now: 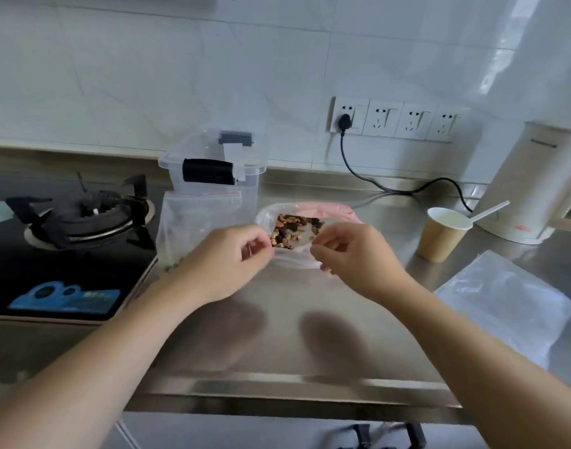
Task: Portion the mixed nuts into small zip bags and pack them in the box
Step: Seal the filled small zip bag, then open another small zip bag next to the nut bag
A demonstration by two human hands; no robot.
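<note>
A clear plastic bag of mixed nuts lies on the steel counter, its mouth spread wide. My left hand pinches the bag's left rim and my right hand pinches its right rim. A small zip bag with a red seal strip leans against the clear plastic box, which stands behind it with black latches and its lid on. A few nuts show at the bottom of that zip bag.
A gas stove is at the left. A paper cup with a white spoon stands at the right, before a white kettle. Flat clear bags lie at the right. A black cord runs from the wall sockets.
</note>
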